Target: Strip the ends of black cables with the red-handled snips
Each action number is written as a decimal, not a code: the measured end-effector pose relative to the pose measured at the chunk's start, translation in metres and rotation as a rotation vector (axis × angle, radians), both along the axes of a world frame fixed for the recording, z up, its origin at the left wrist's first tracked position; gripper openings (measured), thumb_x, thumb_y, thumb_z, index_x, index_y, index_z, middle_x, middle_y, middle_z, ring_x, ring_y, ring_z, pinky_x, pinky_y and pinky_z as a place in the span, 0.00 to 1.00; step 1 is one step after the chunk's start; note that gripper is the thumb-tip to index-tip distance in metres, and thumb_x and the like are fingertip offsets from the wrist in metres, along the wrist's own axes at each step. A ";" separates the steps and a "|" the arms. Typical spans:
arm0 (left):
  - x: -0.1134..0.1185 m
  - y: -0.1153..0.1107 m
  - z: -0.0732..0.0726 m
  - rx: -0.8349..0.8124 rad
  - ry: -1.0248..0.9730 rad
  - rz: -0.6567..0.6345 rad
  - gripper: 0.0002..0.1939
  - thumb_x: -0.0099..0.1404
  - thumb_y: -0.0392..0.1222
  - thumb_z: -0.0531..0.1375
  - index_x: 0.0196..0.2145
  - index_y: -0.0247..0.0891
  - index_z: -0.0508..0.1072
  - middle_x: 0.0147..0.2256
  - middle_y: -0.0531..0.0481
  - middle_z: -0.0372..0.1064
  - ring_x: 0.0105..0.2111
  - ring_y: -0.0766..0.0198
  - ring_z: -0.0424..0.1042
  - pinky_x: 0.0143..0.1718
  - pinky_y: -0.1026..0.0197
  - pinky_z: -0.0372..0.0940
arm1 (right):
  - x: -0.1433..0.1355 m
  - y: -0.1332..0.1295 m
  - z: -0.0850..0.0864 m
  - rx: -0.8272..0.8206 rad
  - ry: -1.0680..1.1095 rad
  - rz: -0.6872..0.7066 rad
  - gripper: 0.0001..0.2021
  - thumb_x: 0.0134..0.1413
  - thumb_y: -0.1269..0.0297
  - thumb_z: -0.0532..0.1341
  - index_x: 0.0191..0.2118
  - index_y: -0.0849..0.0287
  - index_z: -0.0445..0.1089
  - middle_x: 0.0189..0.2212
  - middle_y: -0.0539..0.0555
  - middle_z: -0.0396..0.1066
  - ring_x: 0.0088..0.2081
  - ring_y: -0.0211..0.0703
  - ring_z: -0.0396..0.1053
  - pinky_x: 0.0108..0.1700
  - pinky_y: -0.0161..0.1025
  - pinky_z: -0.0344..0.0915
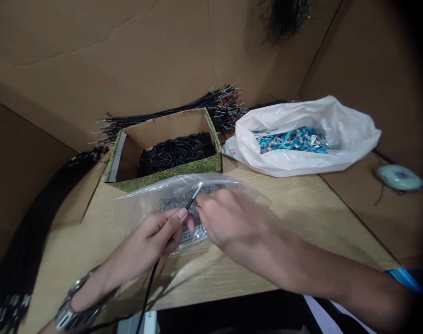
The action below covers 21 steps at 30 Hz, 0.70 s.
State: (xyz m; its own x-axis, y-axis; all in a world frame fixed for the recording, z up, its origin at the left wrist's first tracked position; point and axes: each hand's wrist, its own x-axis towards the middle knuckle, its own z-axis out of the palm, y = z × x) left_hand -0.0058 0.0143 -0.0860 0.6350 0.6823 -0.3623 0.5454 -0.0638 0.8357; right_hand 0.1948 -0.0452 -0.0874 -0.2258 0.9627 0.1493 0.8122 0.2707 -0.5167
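My left hand [162, 229] pinches a black cable [149, 287] between thumb and fingers, close to its stripped end. The bare, whitish end [198, 189] points up and to the right, and the rest of the cable hangs down towards the table's front edge. Beside that end, my right hand [232, 220] has its fingers closed together; whatever they hold is hidden. Under both hands lies a clear plastic bag [138, 204] filled with many small grey pieces [169, 202], with a printed label [192, 234] partly covered by my left hand.
A green-patterned box [165, 175] holds short black pieces [178, 153]. To its right, a white plastic bag [288, 164] contains blue and silver foil scraps [298, 139]. Black cable bundles lie behind [162, 111] and at left [33, 222]. A pale green oval object [399, 177] sits at right.
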 end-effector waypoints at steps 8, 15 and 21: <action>-0.005 0.007 -0.001 -0.430 -0.308 0.114 0.20 0.77 0.52 0.51 0.36 0.38 0.74 0.15 0.62 0.49 0.13 0.72 0.48 0.16 0.70 0.54 | 0.012 -0.016 0.004 0.213 -0.058 -0.026 0.05 0.63 0.69 0.59 0.34 0.56 0.69 0.26 0.49 0.64 0.30 0.43 0.61 0.32 0.40 0.50; -0.006 0.003 -0.002 -0.370 -0.281 0.070 0.20 0.77 0.52 0.51 0.35 0.37 0.74 0.15 0.61 0.51 0.14 0.72 0.49 0.17 0.70 0.55 | 0.009 -0.020 0.004 0.306 -0.045 -0.007 0.07 0.61 0.71 0.61 0.31 0.56 0.65 0.25 0.47 0.60 0.30 0.42 0.58 0.32 0.39 0.50; -0.003 0.002 -0.001 -0.348 -0.247 0.001 0.22 0.77 0.53 0.49 0.33 0.37 0.72 0.14 0.61 0.50 0.15 0.71 0.45 0.17 0.70 0.52 | 0.007 -0.016 0.001 0.303 -0.001 0.028 0.07 0.61 0.73 0.60 0.31 0.57 0.67 0.26 0.47 0.61 0.29 0.40 0.57 0.32 0.39 0.49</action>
State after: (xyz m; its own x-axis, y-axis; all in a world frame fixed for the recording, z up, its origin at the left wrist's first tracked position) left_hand -0.0085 0.0160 -0.0869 0.7310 0.5465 -0.4086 0.3264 0.2459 0.9127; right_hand 0.2018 -0.0616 -0.0865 -0.2522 0.8675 0.4288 0.8025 0.4352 -0.4083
